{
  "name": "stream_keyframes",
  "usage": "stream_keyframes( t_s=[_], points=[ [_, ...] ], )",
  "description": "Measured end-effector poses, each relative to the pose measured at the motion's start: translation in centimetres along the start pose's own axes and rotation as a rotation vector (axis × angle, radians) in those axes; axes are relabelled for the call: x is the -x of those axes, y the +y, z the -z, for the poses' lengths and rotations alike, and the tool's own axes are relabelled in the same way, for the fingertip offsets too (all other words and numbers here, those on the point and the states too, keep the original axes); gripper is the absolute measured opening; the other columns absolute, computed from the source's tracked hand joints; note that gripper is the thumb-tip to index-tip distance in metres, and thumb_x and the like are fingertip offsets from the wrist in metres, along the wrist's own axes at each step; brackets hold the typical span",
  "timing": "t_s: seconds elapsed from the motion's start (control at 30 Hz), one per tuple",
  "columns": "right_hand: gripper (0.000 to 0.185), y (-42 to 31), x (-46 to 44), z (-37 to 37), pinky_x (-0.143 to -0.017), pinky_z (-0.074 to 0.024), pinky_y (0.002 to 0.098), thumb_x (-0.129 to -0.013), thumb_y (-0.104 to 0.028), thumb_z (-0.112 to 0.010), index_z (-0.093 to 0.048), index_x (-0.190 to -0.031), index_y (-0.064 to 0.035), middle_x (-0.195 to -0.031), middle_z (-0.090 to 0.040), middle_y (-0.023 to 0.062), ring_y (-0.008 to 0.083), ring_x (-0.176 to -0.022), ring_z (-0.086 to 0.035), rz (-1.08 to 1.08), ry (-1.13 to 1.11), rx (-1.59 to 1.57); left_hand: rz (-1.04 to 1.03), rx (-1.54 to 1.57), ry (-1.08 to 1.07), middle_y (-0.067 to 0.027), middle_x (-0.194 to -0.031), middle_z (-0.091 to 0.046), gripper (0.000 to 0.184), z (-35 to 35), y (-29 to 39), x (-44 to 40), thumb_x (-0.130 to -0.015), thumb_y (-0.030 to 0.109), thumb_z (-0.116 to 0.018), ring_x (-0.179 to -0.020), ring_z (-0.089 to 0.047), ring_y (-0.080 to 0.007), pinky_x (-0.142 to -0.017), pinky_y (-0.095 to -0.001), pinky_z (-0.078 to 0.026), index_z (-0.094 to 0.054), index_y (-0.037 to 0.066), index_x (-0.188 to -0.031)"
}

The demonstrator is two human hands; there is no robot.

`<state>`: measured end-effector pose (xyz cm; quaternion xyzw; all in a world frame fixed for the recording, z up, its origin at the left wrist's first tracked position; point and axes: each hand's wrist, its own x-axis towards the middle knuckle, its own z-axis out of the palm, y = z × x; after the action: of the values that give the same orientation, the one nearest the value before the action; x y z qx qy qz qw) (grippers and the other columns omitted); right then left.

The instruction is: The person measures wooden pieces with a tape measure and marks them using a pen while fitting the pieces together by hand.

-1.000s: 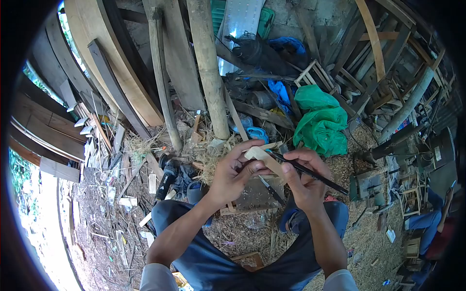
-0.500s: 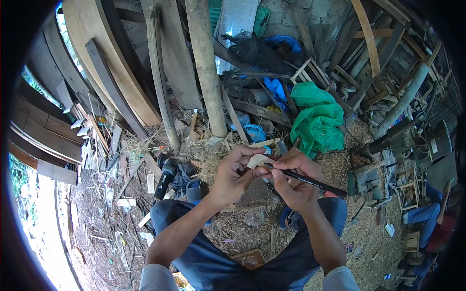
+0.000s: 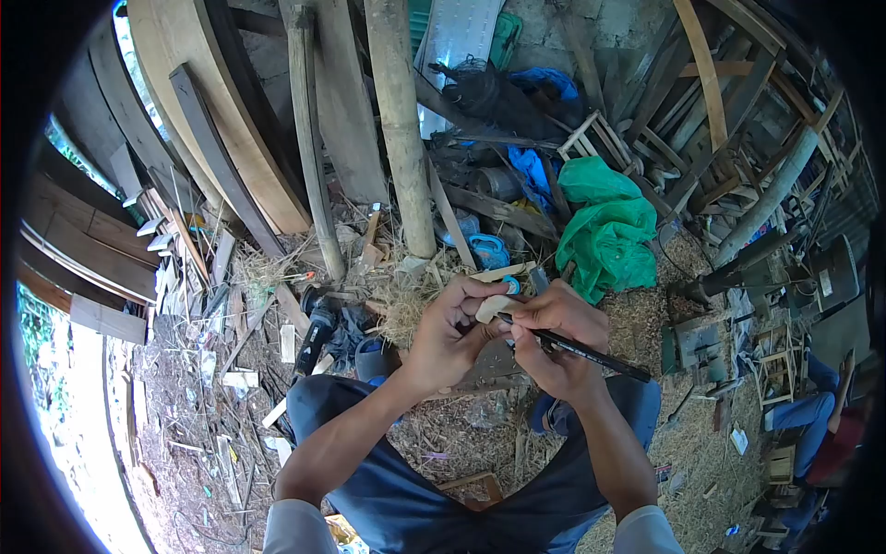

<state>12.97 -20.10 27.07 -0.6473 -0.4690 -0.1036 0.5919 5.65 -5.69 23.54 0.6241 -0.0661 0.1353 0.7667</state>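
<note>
Above my knees, my left hand (image 3: 445,343) is closed on a small, pale wood piece (image 3: 496,307) with a rounded edge. A slim black pencil (image 3: 598,355) with white lettering is gripped by my right hand (image 3: 561,343), its back end pointing down to the right. Its front end is at the wood piece, but the fingers hide much of it, and I cannot tell if the tip touches. Fingers of both hands meet around the piece.
Planks (image 3: 231,120) and a pole (image 3: 399,129) lean ahead. A green plastic sheet (image 3: 604,226) lies right of my hands. On the left is a dark power tool (image 3: 317,334). Wood scraps and shavings cover the ground. Another person's legs (image 3: 803,411) show at far right.
The wood piece has turned between my fingers and its visible face looks narrower. My right fingers and the pencil have shifted slightly, with its back end a little further left.
</note>
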Motion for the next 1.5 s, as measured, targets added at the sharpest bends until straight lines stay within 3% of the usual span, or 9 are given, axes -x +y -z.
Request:
stream_keyframes(
  t_s=[0.87,1.5],
  points=[
    [0.014,0.12,-0.02,0.15,-0.058,-0.0458,0.0307,-0.063,0.0,-0.067,-0.061,-0.075,-0.0017,-0.073,-0.064,0.0091,0.0229,-0.063,-0.059,0.034,-0.004,-0.014,-0.003,0.003,0.011,-0.0135,-0.104,-0.065,0.035,-0.15,0.0,0.08,-0.084,-0.012,-0.055,-0.1,-0.061,-0.0136,-0.085,-0.0252,-0.047,-0.042,-0.001,-0.114],
    [0.011,-0.27,-0.14,0.34,-0.059,-0.0463,0.0302,-0.065,0.002,-0.066,-0.059,-0.073,0.0003,-0.071,-0.064,0.0124,0.0228,-0.063,-0.06,-0.048,0.038,-0.031,-0.009,0.051,-0.002,-0.0135,-0.104,-0.065,0.034,-0.24,-0.2,-0.01,-0.085,-0.01,-0.057,-0.099,-0.061,-0.0136,-0.085,-0.0257,-0.047,-0.041,-0.001,-0.114]
  ],
)
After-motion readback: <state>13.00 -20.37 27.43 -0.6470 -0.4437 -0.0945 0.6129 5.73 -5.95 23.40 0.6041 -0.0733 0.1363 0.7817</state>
